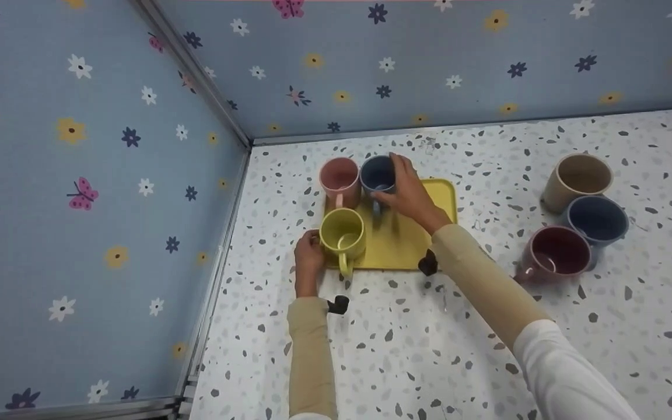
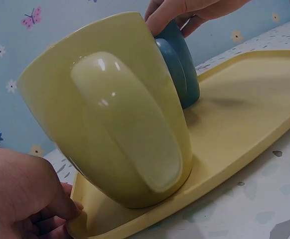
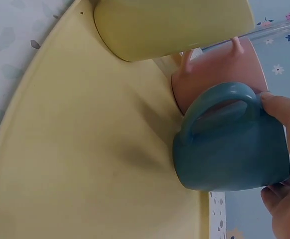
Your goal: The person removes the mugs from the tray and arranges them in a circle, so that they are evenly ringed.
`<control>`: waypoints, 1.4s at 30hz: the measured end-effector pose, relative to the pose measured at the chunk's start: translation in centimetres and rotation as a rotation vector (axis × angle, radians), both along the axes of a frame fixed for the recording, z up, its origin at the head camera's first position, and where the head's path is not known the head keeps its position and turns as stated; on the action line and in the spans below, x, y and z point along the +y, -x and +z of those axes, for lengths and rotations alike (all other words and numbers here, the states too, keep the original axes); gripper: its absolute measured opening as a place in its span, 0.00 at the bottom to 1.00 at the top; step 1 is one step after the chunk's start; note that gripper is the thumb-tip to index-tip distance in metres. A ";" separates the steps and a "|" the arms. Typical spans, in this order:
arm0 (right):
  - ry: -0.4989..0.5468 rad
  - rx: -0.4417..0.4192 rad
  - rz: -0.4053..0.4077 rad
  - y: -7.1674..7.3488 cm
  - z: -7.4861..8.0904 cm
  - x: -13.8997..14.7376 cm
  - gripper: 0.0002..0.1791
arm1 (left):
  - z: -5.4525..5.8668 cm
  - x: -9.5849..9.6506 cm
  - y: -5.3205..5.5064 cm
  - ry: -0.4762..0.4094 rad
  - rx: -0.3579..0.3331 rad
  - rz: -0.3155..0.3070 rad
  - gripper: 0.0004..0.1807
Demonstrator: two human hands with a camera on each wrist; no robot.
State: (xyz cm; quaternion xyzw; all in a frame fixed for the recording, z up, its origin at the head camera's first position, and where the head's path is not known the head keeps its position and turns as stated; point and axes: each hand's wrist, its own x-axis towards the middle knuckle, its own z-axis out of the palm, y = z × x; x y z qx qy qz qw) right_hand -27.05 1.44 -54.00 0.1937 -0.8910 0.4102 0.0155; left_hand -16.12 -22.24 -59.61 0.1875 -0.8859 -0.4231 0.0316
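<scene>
My right hand [image 1: 410,192] grips a blue mug [image 3: 229,144] at its rim, thumb on one side and fingers on the other. That mug stands upright at the far edge of a yellow tray [image 1: 397,248]; whether its base touches the tray I cannot tell. Close to its left is a pink mug [image 1: 339,175], handle toward me. A yellow mug [image 2: 120,114] rests on the tray's near left corner, its handle pointing to the near edge. Beside it my left hand [image 1: 309,256] holds the tray's left rim with curled fingers, some of them hidden.
On the speckled table [image 1: 394,361] to the right, a beige mug [image 1: 563,186], a dark blue mug [image 1: 598,221] and a dark red mug [image 1: 555,254] are grouped closely. Flowered wall panels [image 1: 108,221] border the table on the left and at the back.
</scene>
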 end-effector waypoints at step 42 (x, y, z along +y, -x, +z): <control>0.216 0.119 -0.182 -5.4 1.3 3.4 0.57 | 0.0 0.0 0.0 0.011 0.017 -0.001 0.15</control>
